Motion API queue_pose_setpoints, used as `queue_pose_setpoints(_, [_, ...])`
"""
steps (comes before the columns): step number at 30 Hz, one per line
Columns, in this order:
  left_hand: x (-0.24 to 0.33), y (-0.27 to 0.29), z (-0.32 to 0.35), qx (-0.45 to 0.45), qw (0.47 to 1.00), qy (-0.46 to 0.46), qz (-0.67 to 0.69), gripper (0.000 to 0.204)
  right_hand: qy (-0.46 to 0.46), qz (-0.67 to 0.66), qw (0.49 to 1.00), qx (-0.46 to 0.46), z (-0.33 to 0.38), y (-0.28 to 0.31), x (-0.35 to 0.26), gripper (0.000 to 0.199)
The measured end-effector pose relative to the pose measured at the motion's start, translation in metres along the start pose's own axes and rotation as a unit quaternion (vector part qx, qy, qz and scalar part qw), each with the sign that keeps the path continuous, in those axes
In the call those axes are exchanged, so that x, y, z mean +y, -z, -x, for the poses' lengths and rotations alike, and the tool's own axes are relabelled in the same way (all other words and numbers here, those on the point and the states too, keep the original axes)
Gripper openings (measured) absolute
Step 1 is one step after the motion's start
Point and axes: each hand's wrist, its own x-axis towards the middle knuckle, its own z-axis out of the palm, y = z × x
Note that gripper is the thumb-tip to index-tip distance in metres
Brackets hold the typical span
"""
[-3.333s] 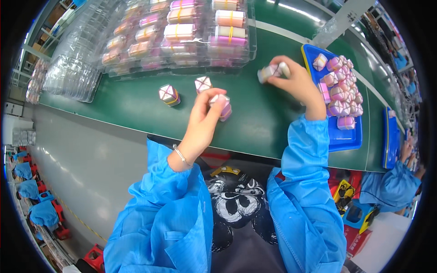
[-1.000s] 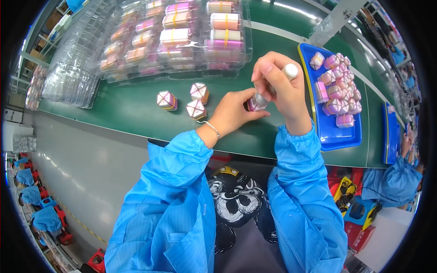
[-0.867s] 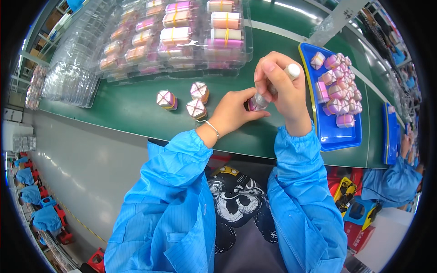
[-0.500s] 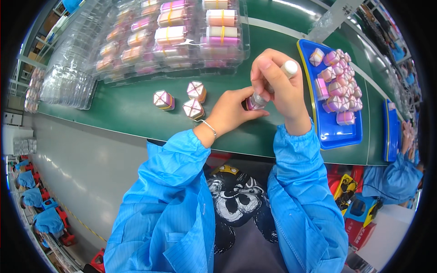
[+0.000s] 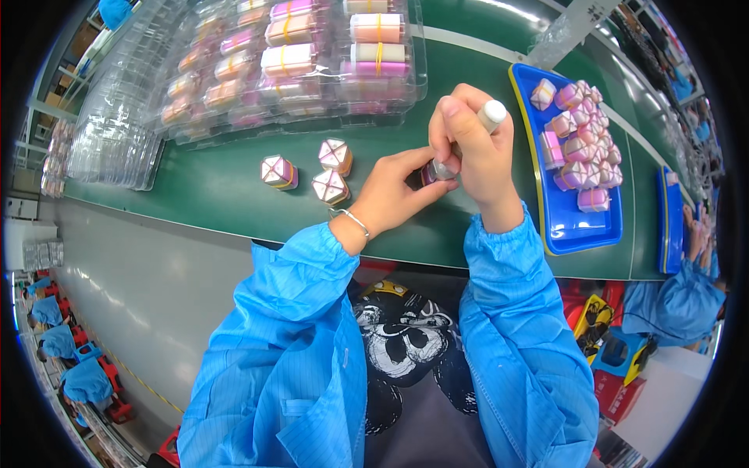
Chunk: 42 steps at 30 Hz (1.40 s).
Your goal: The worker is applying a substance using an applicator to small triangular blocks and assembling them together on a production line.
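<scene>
Counter: green, front edge slanting down from left toward right; both sleeves cross it. Grey floor beyond, left.

Left hand just inside that edge, grip closed around a purple-and-white block, mostly hidden by fingers. Right hand above and beside it, grip wrapped around a white-capped dispenser, tilted, its clear lower end at the block's top; whether they touch, cannot tell.

Room: narrow strip of green between right wrist and the yellow-edged rim of the blue tray, blocks heaped inside. Wider strip from the hands up to the filled clear trays. Three banded blocks stand left of the left hand, nearest one just beside the bracelet; room on their left side too.

Against the earliest frame: left hand has shifted right; three blocks stand free where two did. Dispenser, then held out near the blue tray, is now at the block. Since half a second ago, hands hardly changed.
</scene>
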Motion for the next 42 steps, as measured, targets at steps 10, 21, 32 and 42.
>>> queue_pose_setpoints(10, [0.0, 0.0, 0.001, -0.012, 0.999, 0.008, 0.03, 0.029, 0.006, 0.011, 1.0, 0.003, 0.001, 0.001, 0.005, 0.028])
queue_pose_setpoints(21, [-0.009, -0.003, 0.001, -0.036, 0.999, -0.023, -0.03, 0.065, 0.082, -0.062, 0.994, 0.027, -0.003, 0.022, 0.012, 0.028])
queue_pose_setpoints(32, [-0.018, 0.005, -0.004, -0.051, 0.956, 0.123, 0.262, 0.072, -0.242, 0.213, 0.945, 0.047, -0.014, 0.074, -0.006, 0.044])
queue_pose_setpoints(42, [-0.015, -0.001, -0.003, 0.038, 0.964, 0.12, 0.235, 0.092, -0.259, 0.141, 0.943, -0.155, -0.01, 0.067, 0.004, 0.031])
